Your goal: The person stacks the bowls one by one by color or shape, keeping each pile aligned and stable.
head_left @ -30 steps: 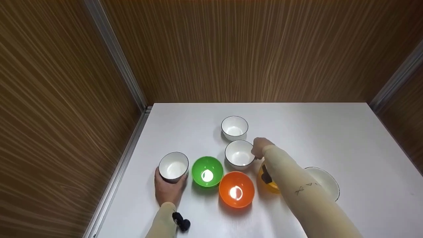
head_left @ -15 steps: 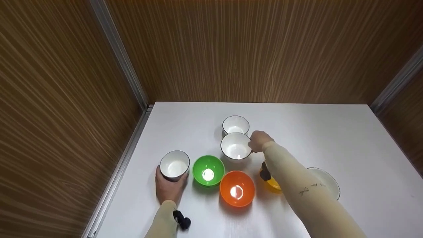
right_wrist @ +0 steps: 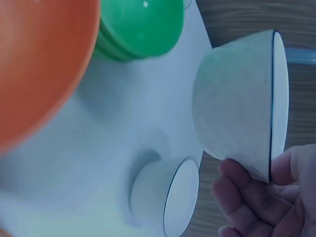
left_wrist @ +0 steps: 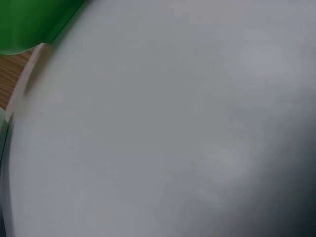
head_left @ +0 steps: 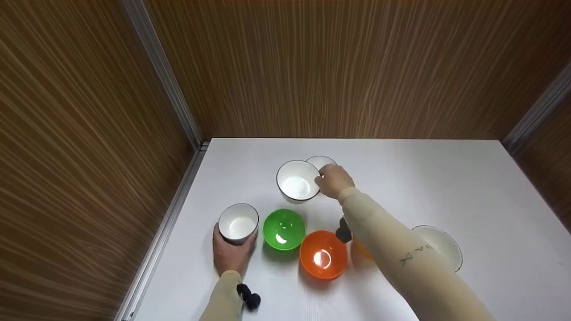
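Note:
My right hand (head_left: 334, 180) pinches the rim of a white bowl (head_left: 296, 183) with a dark edge. In the right wrist view the bowl (right_wrist: 237, 101) is up off the table, thumb at the rim and fingers (right_wrist: 234, 175) against its outer wall. Another white bowl (head_left: 319, 161) stands behind, partly hidden by the held one and the hand. At the left, my left hand (head_left: 233, 254) grips a third white bowl (head_left: 238, 222) from the near side, fingers round its wall. Stacked green bowls (head_left: 284, 228) stand between the two hands, nearer the left one.
An orange bowl (head_left: 323, 255) stands beside the green stack. Yellow (head_left: 360, 249) shows beneath my right forearm, mostly hidden. Farther right is a white dish (head_left: 441, 245), partly covered by the arm. Wood-grain panels (head_left: 348, 67) enclose the white table (head_left: 468, 187) at back and sides.
My right hand has lifted the white bowl and carried it left and away from me, so it now overlaps the rear white bowl. My left hand has stayed on its bowl.

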`<state>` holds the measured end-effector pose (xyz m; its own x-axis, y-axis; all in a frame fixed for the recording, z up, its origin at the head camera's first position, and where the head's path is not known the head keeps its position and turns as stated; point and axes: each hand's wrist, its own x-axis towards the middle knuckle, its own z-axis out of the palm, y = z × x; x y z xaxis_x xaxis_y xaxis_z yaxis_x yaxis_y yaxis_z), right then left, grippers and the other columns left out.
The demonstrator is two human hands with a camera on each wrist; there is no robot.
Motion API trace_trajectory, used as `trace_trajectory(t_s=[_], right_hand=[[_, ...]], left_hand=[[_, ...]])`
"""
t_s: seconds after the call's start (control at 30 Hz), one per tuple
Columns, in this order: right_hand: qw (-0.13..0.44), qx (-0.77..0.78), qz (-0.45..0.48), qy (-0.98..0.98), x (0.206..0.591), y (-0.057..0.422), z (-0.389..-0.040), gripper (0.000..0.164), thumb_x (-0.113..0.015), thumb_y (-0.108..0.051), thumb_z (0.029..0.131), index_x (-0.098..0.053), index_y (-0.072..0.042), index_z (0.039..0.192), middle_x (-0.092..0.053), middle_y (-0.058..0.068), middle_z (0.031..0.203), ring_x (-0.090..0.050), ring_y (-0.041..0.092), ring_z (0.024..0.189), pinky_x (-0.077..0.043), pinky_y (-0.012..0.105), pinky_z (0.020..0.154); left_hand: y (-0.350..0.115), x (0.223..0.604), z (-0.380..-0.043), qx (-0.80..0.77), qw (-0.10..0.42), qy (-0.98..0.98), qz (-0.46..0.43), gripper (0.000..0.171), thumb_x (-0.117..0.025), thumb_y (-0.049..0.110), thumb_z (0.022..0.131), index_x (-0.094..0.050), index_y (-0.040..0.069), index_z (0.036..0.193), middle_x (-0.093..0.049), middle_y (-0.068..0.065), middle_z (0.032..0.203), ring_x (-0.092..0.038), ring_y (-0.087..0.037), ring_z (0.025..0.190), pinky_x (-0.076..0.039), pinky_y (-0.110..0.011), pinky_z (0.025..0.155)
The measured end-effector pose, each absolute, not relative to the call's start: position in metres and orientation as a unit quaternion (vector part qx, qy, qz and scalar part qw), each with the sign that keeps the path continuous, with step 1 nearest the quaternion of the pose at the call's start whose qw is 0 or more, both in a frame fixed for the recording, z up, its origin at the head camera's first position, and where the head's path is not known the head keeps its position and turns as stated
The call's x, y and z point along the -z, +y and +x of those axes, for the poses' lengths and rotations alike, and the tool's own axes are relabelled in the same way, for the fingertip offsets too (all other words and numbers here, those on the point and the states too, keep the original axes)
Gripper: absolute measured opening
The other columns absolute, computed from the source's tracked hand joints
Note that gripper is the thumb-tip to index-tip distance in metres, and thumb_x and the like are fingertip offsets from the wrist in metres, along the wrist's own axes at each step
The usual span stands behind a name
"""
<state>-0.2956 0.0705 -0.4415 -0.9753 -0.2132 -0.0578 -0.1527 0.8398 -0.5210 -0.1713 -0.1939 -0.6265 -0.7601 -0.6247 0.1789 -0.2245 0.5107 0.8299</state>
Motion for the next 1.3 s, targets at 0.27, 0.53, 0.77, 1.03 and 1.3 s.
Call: trace_trajectory(t_s=[0.27, 0.53, 0.77, 1.03, 1.3], right_hand=[[0.035, 0.307, -0.123, 0.943, 0.440, 0.026, -0.279, 0.020, -0.049, -0.017, 0.087, -0.067, -0.008, 0.086, -0.061, 0.002, 0.075, -0.053, 0.018, 0.067, -0.046, 0.031, 0.060], [0.042, 0.288, -0.159, 0.943, 0.441, -0.012, -0.263, 0.024, -0.053, -0.019, 0.085, -0.070, -0.008, 0.098, -0.066, 0.004, 0.090, -0.059, 0.018, 0.081, -0.049, 0.034, 0.071], [0.064, 0.295, -0.171, 0.938, 0.450, -0.030, -0.255, 0.022, -0.053, -0.018, 0.084, -0.069, -0.010, 0.097, -0.066, 0.003, 0.090, -0.058, 0.018, 0.081, -0.048, 0.034, 0.070], [0.070, 0.287, -0.183, 0.938, 0.461, -0.042, -0.249, 0.022, -0.053, -0.017, 0.084, -0.070, -0.012, 0.097, -0.067, 0.002, 0.091, -0.058, 0.017, 0.081, -0.049, 0.034, 0.069], [0.080, 0.281, -0.197, 0.936, 0.472, -0.049, -0.243, 0.024, -0.053, -0.015, 0.083, -0.070, -0.010, 0.101, -0.067, 0.004, 0.095, -0.060, 0.018, 0.086, -0.050, 0.034, 0.071]], left_hand=[[-0.193, 0.626, -0.170, 0.423, 0.238, -0.833, 0.265, 0.116, -0.076, 0.064, 0.051, -0.023, 0.020, 0.143, -0.038, -0.004, 0.138, -0.038, -0.022, 0.124, -0.036, -0.041, 0.097], [-0.194, 0.626, -0.171, 0.411, 0.245, -0.838, 0.261, 0.112, -0.073, 0.067, 0.052, -0.025, 0.021, 0.142, -0.042, -0.003, 0.135, -0.041, -0.021, 0.121, -0.037, -0.040, 0.096], [-0.190, 0.623, -0.172, 0.415, 0.241, -0.838, 0.261, 0.111, -0.074, 0.066, 0.052, -0.027, 0.021, 0.141, -0.044, -0.002, 0.132, -0.042, -0.020, 0.120, -0.037, -0.038, 0.097], [-0.186, 0.623, -0.170, 0.411, 0.237, -0.841, 0.260, 0.110, -0.072, 0.067, 0.053, -0.026, 0.022, 0.142, -0.042, -0.002, 0.134, -0.040, -0.019, 0.122, -0.037, -0.038, 0.097], [-0.181, 0.623, -0.165, 0.420, 0.242, -0.834, 0.262, 0.109, -0.073, 0.067, 0.052, -0.027, 0.024, 0.142, -0.041, 0.000, 0.136, -0.038, -0.017, 0.124, -0.038, -0.036, 0.097]])
